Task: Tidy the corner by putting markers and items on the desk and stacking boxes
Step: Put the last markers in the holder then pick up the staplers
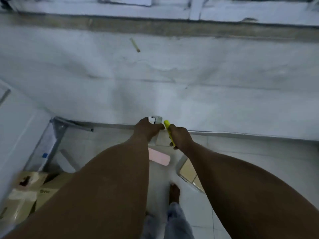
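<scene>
The pale table (pixel 155 75) fills most of the view, its near edge running across the middle. Cardboard boxes (pixel 25 192) sit on the floor below the table's near left corner. At the near edge, the left hand (pixel 146 129) curls its fingers round a small white item (pixel 152 119), and the right hand (pixel 180 137) grips a yellow marker (pixel 167 125) by its barrel. The marker looks light, stiff and smooth; holding mid-barrel seems secure enough for laying it flat.

Yellow marker (pixel 168 131) gripped at the pale desk's (pixel 172 83) near edge; tan boxes (pixel 25 192) jumbled on the floor lower left.
</scene>
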